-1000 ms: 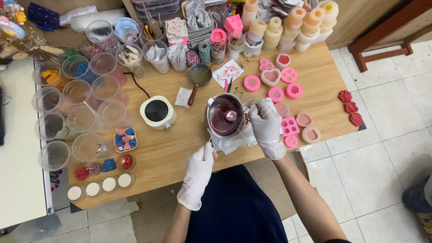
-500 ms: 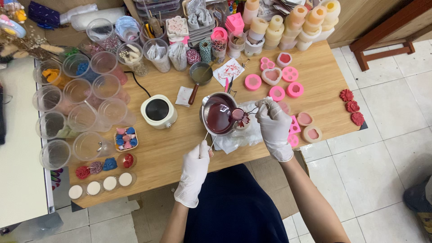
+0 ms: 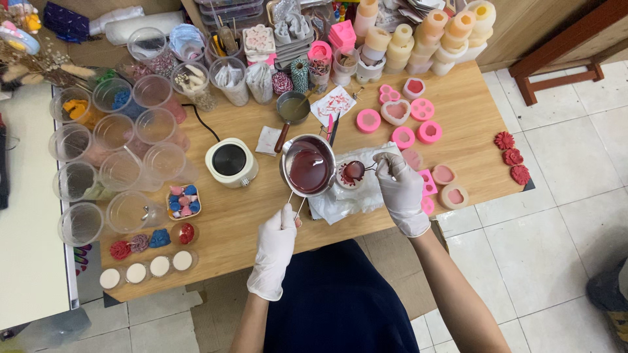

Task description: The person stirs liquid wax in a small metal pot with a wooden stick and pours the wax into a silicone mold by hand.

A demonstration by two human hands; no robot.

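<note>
On the wooden table (image 3: 261,216), the metal pot (image 3: 307,166) of dark red wax sits held by its wire handle in the closed left hand (image 3: 275,252). The right hand (image 3: 398,186) grips a spoon (image 3: 356,170) of wax above a small mould (image 3: 347,176). Spooning looks underway; tipping steadily seems called for

Pot (image 3: 307,167): shiny metal, glossy dark red liquid inside
Spoon (image 3: 354,170): polished metal
Gloves, left hand (image 3: 275,245), right hand (image 3: 397,185): thin white matt rubber
Counter (image 3: 248,216): smooth pale wood
Moulds (image 3: 392,112): matt pink silicone
</note>
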